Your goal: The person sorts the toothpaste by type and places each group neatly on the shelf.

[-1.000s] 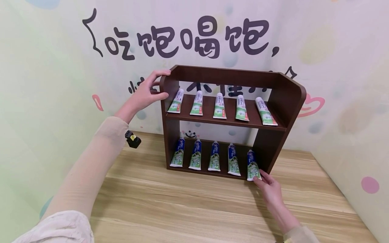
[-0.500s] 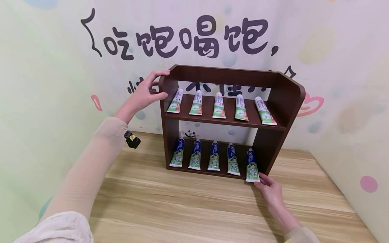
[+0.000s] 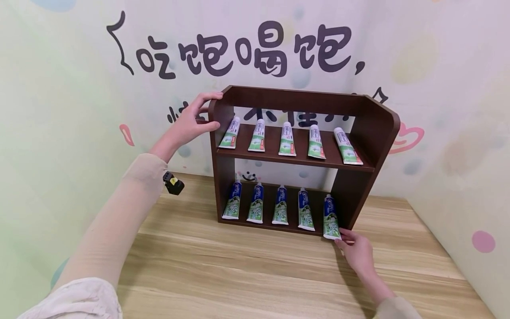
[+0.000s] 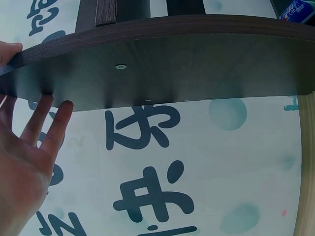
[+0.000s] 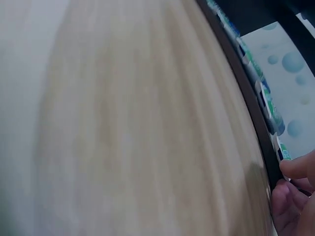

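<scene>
A dark brown two-tier shelf [image 3: 303,161] stands on the table. My left hand [image 3: 191,122] holds its upper left corner, with thumb and index finger at the front and top edges. In the left wrist view, other fingers [image 4: 61,123] touch the outer side panel. At the lower right, my right hand [image 3: 356,252] has thumb and fingers at the bottom corner of a blue and green toothpaste tube [image 3: 330,217], pinching it. This tube's flat end juts slightly over the shelf's front edge. In the right wrist view the thumb [image 5: 295,168] lies at the tube's end.
Several white and green toothpaste tubes [image 3: 287,139] lie spaced along the upper tier. More blue and green toothpaste tubes [image 3: 280,206] line the lower tier. A small black object [image 3: 173,184] shows beside the left forearm. A printed wall [image 3: 247,53] rises behind the wood-grain table [image 3: 239,270].
The rightmost lower tube has shifted slightly toward the front edge, and its flat end has swung a little left, then back right. My right hand has moved slightly with it; the left stays put.
</scene>
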A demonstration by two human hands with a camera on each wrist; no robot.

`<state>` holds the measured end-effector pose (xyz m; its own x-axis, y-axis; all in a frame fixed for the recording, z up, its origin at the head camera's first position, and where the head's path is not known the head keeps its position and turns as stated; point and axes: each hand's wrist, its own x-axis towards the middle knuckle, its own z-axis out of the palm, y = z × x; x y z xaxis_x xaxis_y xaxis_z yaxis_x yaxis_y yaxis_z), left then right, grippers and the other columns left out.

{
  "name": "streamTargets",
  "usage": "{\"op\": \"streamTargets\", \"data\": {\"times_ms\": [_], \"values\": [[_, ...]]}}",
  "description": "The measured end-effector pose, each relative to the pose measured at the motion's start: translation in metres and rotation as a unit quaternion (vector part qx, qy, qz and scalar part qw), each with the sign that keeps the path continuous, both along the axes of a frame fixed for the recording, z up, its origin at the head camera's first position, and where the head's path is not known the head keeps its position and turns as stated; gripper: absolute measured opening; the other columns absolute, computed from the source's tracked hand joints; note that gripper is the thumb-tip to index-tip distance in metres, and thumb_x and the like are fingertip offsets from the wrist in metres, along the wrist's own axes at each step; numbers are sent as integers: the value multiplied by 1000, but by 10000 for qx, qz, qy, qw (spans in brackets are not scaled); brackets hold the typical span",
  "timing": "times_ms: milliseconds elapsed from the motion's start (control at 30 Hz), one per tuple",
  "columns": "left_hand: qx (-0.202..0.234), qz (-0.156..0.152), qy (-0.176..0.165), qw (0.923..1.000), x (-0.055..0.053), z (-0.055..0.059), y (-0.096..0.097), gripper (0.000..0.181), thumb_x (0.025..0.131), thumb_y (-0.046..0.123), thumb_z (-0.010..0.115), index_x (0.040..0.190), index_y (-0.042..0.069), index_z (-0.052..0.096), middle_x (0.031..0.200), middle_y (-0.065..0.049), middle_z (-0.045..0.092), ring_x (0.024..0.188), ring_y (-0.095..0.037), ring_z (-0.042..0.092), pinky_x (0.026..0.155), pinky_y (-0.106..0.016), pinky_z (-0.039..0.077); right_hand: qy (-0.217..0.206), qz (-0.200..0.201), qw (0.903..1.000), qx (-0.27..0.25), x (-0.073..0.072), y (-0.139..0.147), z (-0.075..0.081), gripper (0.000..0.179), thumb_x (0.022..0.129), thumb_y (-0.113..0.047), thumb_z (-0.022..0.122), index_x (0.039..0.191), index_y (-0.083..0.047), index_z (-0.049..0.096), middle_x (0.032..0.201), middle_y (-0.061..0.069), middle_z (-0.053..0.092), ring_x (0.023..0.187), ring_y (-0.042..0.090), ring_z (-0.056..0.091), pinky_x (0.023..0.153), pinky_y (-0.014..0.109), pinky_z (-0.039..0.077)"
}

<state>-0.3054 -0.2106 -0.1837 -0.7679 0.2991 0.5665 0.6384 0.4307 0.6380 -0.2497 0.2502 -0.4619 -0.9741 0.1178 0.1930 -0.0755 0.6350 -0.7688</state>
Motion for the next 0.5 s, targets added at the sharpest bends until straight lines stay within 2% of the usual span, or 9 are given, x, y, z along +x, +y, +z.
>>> {"op": "streamTargets", "data": {"times_ms": [233,500], "values": [[-24,32,-11,10000,1,1,2,59,89,2,64,144,8,41,158,-5,36,136,-39,45,106,-55,45,274,110,9937,1082,1,5,3,36,89,-11,69,123,0,67,98,20,74,74,16,68,56,24,45],[-60,58,8,10000,1,0,2,60,89,2,64,144,9,41,158,-5,36,135,-39,46,105,-53,46,469,280,9802,1901,-4,9,4,37,90,-16,70,125,-3,67,85,13,75,68,17,65,48,27,40]]}}
